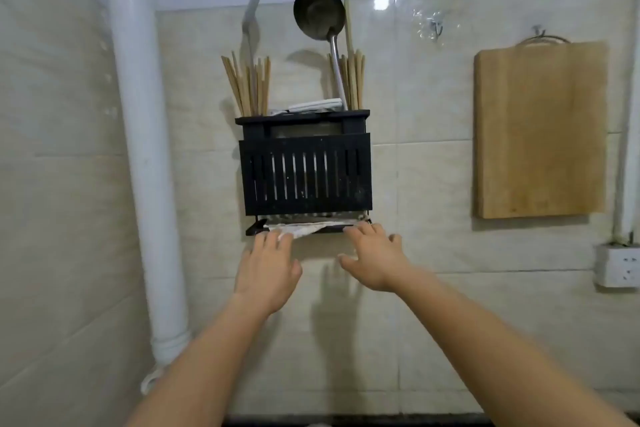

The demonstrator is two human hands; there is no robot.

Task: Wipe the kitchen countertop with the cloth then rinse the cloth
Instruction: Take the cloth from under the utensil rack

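Note:
A pale cloth (pixel 308 228) hangs over the bar under a black slatted utensil rack (pixel 306 172) fixed to the tiled wall. Both my arms reach up to it. My left hand (pixel 268 269) has its fingertips on the cloth's left end, and a bit of cloth shows between the fingers. My right hand (pixel 375 258) has its fingers spread, with the tips touching the cloth's right end at the bar. The countertop shows only as a dark strip (pixel 363 421) at the bottom edge.
The rack holds chopsticks (pixel 247 87), a ladle (pixel 320 15) and a spatula (pixel 254 7). A wooden cutting board (pixel 540 130) hangs at the right, a wall socket (pixel 618 265) below it. A white pipe (pixel 138 135) runs down the left corner.

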